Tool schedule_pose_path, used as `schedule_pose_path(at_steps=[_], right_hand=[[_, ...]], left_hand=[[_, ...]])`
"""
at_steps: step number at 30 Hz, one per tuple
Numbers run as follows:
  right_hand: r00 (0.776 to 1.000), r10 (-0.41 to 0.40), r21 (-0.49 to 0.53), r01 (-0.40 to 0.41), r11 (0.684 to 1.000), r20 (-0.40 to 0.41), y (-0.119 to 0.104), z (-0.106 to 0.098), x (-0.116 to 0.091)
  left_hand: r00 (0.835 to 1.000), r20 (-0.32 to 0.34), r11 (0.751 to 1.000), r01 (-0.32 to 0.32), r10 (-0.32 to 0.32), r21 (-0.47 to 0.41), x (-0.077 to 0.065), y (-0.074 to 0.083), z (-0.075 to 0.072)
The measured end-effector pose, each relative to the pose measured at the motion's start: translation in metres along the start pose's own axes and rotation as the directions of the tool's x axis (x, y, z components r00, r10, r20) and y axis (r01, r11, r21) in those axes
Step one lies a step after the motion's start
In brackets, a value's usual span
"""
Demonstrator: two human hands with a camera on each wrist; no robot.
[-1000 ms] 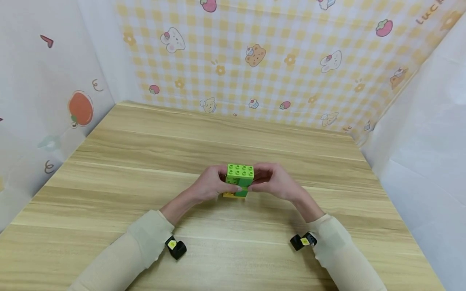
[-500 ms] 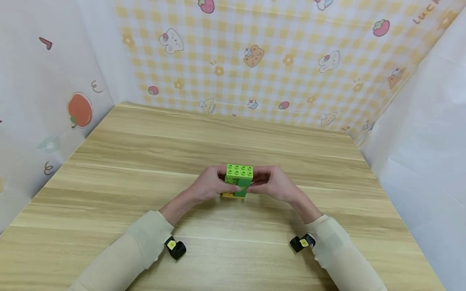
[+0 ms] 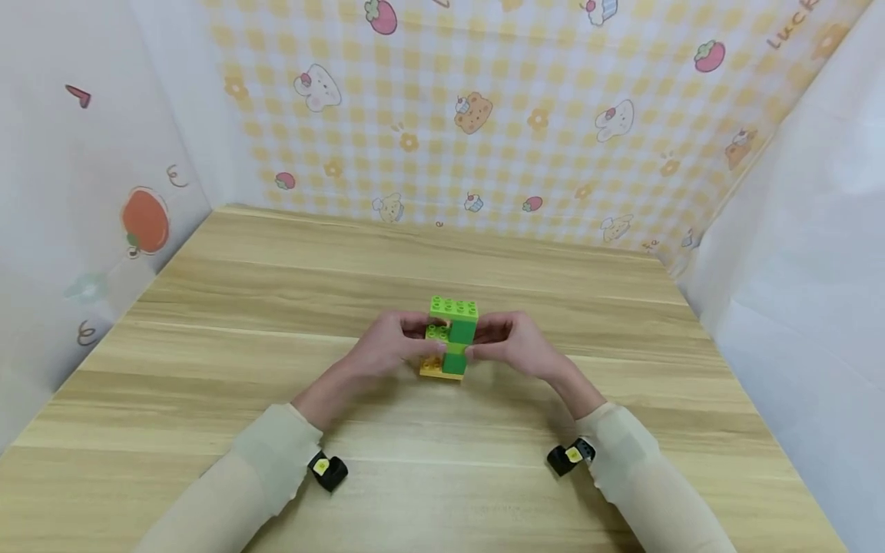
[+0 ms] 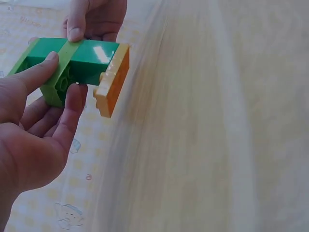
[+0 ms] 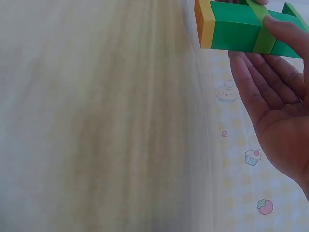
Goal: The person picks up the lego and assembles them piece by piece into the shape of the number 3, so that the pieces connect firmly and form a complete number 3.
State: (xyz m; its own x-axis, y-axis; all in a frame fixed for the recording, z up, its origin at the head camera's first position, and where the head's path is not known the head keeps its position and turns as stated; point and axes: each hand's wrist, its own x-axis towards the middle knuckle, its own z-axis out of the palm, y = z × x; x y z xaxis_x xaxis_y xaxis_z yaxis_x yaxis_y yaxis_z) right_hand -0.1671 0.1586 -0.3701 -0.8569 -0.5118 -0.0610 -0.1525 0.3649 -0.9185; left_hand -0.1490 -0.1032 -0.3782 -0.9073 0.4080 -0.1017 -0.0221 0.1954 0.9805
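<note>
Both hands hold a stack of toy building bricks (image 3: pixel 455 330) in the middle of the head view. Dark green bricks alternate with lime green plates above an orange-yellow base plate (image 4: pixel 113 82), leaving open gaps on the stack's left side. My left hand (image 3: pixel 387 344) pinches the left end of the middle lime plate (image 4: pixel 67 53), thumb in front and fingers behind. From the right, my right hand (image 3: pixel 522 344) grips the stack at the same level. Its thumb presses the lime plate (image 5: pixel 263 36) in the right wrist view, while the fingers reach behind the bricks.
A wood-grain table (image 3: pixel 442 461) lies under the hands. White sheeting (image 3: pixel 795 230) borders it on the right, and a yellow checked cloth (image 3: pixel 442 115) hangs behind. Each sleeve cuff carries a small black wrist camera (image 3: pixel 328 470).
The stack has tipped slightly, with more of its front and gaps showing. My left thumb has slid a little to the left along the middle plate. The head view has shifted slightly.
</note>
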Motion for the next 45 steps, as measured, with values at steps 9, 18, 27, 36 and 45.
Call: schedule_pose_path(at_steps=[9,18,27,36,45], right_hand=[[0.999,0.033,0.067,-0.032,0.997,-0.017,-0.007,-0.008,0.012],[0.996,0.084,0.227,-0.079,0.971,-0.010,-0.008,-0.011,0.027],[0.988,0.154,0.310,-0.141,0.940,-0.017,-0.002,-0.011,0.045],[0.977,0.215,0.387,-0.200,0.900,0.003,0.003,-0.010,0.056],[0.962,0.270,0.413,-0.256,0.874,0.024,0.012,-0.010,0.063]], left_hand=[[0.998,0.061,0.998,-0.003,0.007,-0.057,0.005,0.009,-0.015],[0.997,0.067,0.996,0.030,-0.024,-0.085,0.020,0.011,-0.030],[0.990,-0.031,0.990,0.139,-0.140,-0.036,0.036,0.010,-0.034],[0.978,-0.082,0.980,0.189,-0.193,-0.063,0.047,0.005,-0.035],[0.972,-0.106,0.976,0.206,-0.212,-0.070,0.052,-0.001,-0.037]])
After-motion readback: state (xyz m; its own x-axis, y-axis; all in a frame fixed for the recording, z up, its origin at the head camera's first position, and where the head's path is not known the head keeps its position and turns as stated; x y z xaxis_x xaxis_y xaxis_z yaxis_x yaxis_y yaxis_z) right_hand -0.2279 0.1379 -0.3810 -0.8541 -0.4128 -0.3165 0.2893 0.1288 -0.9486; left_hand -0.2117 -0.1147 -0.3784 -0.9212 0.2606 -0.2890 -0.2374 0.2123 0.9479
